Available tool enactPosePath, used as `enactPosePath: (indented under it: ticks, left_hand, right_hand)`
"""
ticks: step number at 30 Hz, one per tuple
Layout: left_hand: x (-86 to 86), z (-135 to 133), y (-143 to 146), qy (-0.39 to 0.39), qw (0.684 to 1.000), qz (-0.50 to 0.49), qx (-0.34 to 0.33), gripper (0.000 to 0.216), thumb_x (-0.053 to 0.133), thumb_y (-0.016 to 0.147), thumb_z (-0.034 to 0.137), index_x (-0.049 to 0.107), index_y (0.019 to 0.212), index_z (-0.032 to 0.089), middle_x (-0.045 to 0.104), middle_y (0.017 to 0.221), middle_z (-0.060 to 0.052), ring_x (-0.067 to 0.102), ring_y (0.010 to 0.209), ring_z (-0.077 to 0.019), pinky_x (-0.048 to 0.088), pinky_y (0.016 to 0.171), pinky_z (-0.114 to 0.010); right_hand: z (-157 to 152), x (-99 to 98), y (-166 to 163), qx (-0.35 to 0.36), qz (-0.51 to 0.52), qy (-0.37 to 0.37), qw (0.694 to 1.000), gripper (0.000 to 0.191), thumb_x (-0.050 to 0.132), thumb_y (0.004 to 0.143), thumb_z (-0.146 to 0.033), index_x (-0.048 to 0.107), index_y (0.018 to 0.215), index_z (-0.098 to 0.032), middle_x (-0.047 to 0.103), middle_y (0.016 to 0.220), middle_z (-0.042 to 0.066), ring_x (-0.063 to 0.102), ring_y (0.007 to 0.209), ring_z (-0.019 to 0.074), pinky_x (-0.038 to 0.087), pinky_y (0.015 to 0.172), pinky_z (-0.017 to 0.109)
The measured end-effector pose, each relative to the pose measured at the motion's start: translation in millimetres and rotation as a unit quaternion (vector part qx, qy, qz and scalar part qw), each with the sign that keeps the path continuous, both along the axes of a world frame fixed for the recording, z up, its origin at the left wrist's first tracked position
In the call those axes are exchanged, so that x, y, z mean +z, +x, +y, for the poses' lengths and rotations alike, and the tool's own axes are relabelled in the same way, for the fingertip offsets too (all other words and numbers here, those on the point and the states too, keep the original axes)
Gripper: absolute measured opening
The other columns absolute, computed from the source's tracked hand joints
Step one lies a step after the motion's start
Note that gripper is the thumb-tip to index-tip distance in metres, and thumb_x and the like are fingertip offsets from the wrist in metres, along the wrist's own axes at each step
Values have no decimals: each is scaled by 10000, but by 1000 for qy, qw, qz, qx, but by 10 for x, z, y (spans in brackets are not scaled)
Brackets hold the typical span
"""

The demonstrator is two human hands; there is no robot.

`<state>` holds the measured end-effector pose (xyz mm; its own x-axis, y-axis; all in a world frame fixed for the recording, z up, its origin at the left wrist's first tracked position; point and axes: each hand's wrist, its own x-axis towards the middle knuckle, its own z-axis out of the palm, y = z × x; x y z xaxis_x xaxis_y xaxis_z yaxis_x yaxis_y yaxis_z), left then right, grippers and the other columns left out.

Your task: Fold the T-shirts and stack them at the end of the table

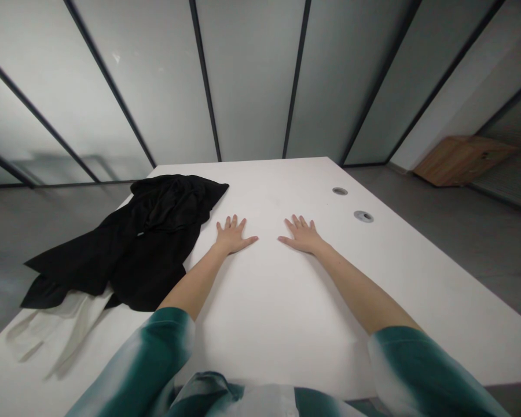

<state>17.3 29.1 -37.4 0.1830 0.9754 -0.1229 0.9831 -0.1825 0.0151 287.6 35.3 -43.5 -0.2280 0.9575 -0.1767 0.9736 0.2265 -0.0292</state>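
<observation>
My left hand (231, 236) lies flat on the white table (278, 307), palm down with its fingers spread. Level with it, my right hand (303, 235) rests the same way, thumb pointing toward the left one. Neither hand holds anything. To the left of my left hand is a crumpled black garment (147, 231), its nearest edge a short way from my fingers. From under the garment's near end, a white cloth piece with strap-like strips (76, 324) sticks out onto the table.
Two round grommets (340, 191) are set into the table's right side. Frosted glass panels (252, 75) with dark frames stand behind the far edge. A wooden cabinet (455, 161) sits on the grey floor at the right. The black garment drapes past the table's left edge.
</observation>
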Motion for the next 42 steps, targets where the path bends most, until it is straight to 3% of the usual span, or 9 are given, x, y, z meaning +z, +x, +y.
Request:
enactPosePath:
  ticks: [42]
  left_hand:
    - [-16, 7, -10, -4, 1000, -7, 1, 1019, 197, 804, 874, 179, 1595, 233, 98, 1661, -147, 71, 1516, -403, 88, 1161, -668]
  right_hand:
    - [-22, 21, -7, -1, 6, -3, 1000, 980, 179, 845, -842, 165, 1604, -222, 66, 1667, 124, 39, 1521, 366, 69, 1186, 609]
